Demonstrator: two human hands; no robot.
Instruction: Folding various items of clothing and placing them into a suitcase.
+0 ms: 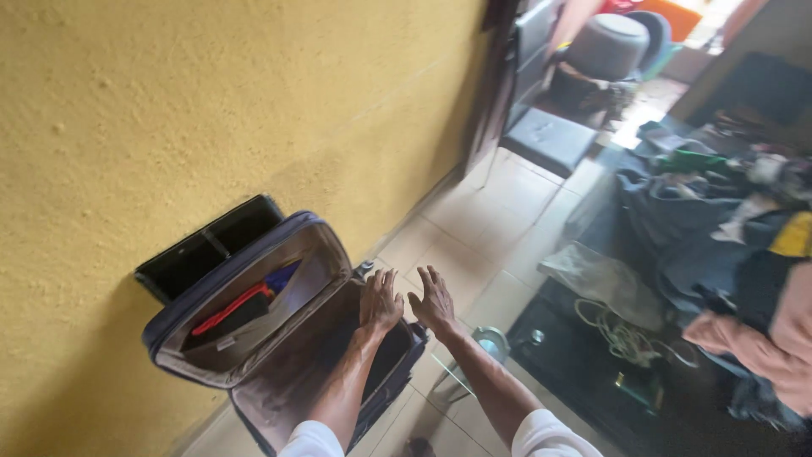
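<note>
So there's a dark blue soft-sided suitcase sitting open in the lower left of the frame, lid leaned up against the yellow wall. Both hands are down at the far rim of the case, near the middle of the frame. Left hand rests flat on the edge with fingers spread, not gripping anything. Right hand is just beside it, fingers also splayed open, hovering by the rim and the tile floor.

My guess on handling: fabric shell, so it'll flex and sag if you grab the lid. The main compartment looks mostly bare, so probably light. The lid pocket has a red strap-like thing tucked in. I'd take it by the stiffer rim, or a carry handle if there is one.
</note>
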